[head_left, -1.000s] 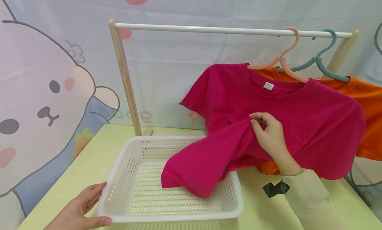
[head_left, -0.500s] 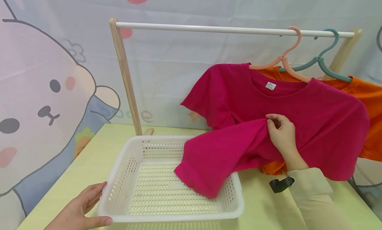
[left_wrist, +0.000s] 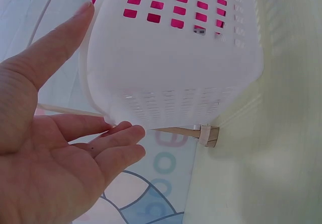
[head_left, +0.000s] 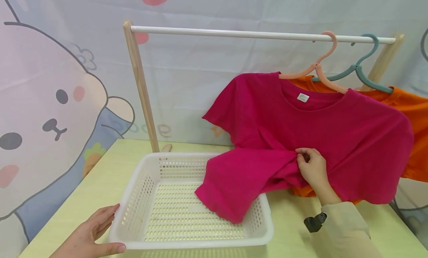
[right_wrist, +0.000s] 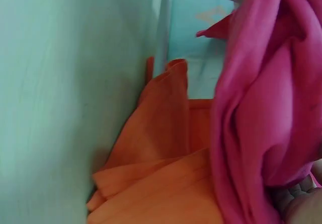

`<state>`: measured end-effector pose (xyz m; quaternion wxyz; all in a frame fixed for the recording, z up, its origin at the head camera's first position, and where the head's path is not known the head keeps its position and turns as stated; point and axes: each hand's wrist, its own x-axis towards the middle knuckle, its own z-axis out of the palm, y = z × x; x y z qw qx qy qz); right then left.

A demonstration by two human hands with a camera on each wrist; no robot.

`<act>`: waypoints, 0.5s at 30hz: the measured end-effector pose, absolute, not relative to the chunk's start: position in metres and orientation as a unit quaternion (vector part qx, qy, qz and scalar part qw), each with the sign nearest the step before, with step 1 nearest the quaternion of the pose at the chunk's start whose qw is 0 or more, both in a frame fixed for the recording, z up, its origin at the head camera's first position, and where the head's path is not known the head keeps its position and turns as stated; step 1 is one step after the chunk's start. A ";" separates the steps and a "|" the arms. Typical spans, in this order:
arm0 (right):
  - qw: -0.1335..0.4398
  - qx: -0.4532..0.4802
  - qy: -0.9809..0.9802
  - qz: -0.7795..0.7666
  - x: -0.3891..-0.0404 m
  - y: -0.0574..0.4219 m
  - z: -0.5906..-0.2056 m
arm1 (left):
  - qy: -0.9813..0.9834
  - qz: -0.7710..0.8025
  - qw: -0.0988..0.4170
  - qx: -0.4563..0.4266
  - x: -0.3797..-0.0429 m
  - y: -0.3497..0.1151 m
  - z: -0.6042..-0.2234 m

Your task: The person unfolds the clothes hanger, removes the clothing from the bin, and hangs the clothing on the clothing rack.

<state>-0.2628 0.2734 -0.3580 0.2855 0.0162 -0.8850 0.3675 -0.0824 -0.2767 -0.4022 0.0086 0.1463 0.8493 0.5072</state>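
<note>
A magenta T-shirt (head_left: 321, 128) hangs from a pink hanger (head_left: 317, 66). My right hand (head_left: 313, 168) pinches a fold of its front between thumb and fingers. The shirt's lower part is drawn left and droops into a white plastic basket (head_left: 194, 244). In the right wrist view the magenta T-shirt (right_wrist: 271, 93) covers most of that hand; only part of it shows at the lower right. My left hand (head_left: 90, 234) touches the basket's left end, its fingers on the side and its thumb at the near corner. The left wrist view shows these fingers nearly straight against the basket (left_wrist: 151, 58).
An orange T-shirt (head_left: 414, 139) hangs behind on a teal hanger (head_left: 371, 79). Both hangers hook over the white rail (head_left: 217, 32) of a rack with wooden posts (head_left: 142, 87). A pale yellow table (head_left: 77, 198) lies beneath, with a printed curtain (head_left: 184, 87) behind.
My right hand moved right with the pinched cloth, then lower. The shirt's drooping end shifted right within the basket. The left hand and basket stayed put.
</note>
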 end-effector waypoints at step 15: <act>0.304 0.098 -0.848 0.422 -0.246 0.248 -0.329 | 0.850 0.507 0.015 0.141 -0.082 -0.277 -0.402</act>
